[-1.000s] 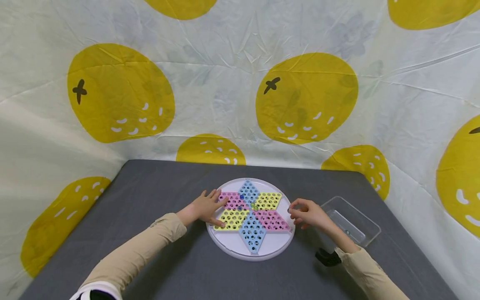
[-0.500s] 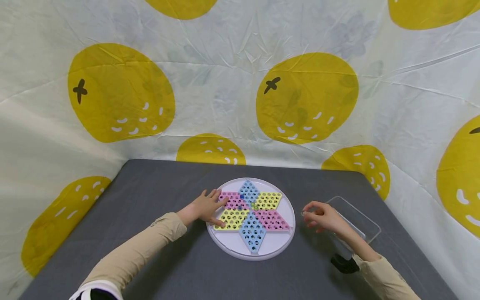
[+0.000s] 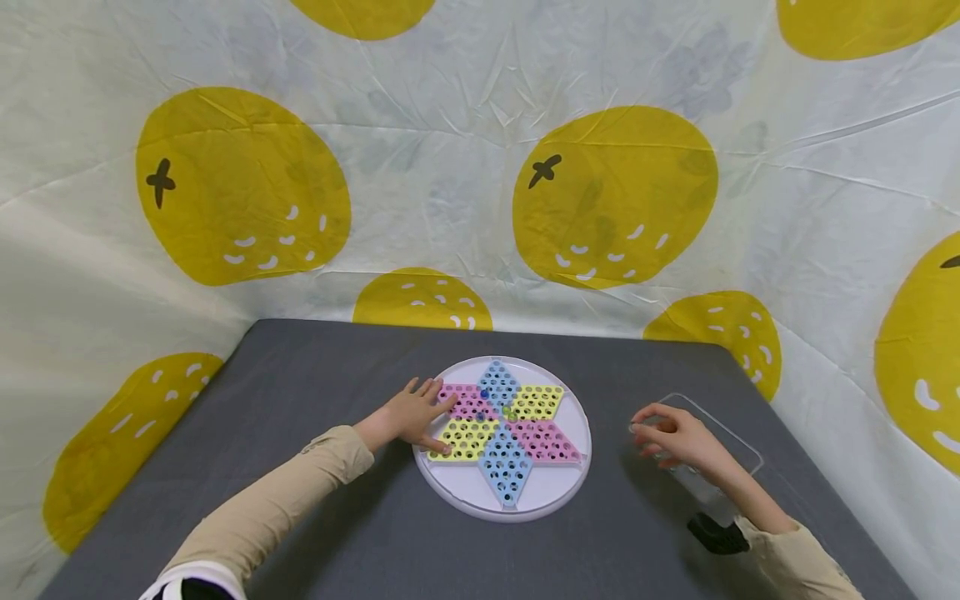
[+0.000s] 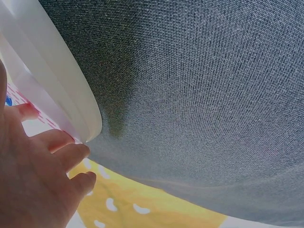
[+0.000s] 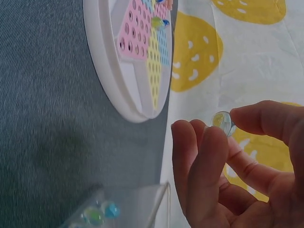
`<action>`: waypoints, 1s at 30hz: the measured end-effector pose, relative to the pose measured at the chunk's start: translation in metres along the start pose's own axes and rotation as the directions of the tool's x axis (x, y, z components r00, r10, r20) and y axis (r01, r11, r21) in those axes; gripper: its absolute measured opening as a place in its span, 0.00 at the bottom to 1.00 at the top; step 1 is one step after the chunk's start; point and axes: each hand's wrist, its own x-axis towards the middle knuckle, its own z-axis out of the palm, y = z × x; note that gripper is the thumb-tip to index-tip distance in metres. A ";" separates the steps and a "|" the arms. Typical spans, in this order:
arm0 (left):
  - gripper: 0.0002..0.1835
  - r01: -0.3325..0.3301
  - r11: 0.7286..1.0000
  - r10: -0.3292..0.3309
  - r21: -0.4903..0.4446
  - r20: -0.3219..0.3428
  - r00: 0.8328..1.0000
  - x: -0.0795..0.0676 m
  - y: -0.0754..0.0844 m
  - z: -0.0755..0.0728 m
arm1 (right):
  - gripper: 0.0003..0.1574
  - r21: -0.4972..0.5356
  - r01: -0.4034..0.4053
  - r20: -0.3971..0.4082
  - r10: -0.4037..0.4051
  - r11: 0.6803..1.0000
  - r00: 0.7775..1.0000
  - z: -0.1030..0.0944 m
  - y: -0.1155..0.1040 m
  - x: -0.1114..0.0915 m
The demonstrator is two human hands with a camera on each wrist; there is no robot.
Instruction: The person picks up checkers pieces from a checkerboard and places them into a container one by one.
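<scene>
A round board [image 3: 540,492] bears a six-pointed star of pink, yellow and blue sections full of holes. Two blue marbles [image 3: 484,394] and a couple of yellow-green marbles [image 3: 511,413] sit near its centre. My left hand [image 3: 411,414] rests on the board's left side, fingers spread over the pink and yellow sections. Right of the board, my right hand [image 3: 678,442] pinches a clear marble [image 5: 223,123] between thumb and fingertips, raised above the table. Beneath and behind that hand is a clear plastic box [image 5: 142,204], partly hidden by it in the head view.
Several marbles [image 5: 95,214], blue and greenish, lie in the box. Dark grey cloth covers the table [image 3: 337,358]. Behind and at the sides hangs a white sheet [image 3: 450,208] printed with yellow fruit shapes. A black strap [image 3: 717,533] is on the right wrist.
My right hand has moved rightward from the board's right edge to over the clear box, with the marble between its fingers. The left hand and the board have stayed still.
</scene>
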 end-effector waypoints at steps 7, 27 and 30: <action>0.50 -0.003 1.000 0.003 0.000 -0.005 1.000 -0.001 0.000 0.000 | 0.25 -0.029 -0.006 -0.022 0.006 1.000 1.000 -0.014 0.008 -0.005; 0.50 -0.013 1.000 0.013 0.014 -0.026 1.000 -0.003 0.000 -0.001 | 0.25 -0.096 -0.053 -0.067 0.047 0.994 0.997 -0.040 0.023 -0.009; 0.50 -0.018 0.999 0.018 0.026 -0.026 0.999 -0.002 -0.001 0.001 | 0.25 -0.104 -0.058 -0.075 0.050 0.993 0.996 -0.044 0.025 -0.009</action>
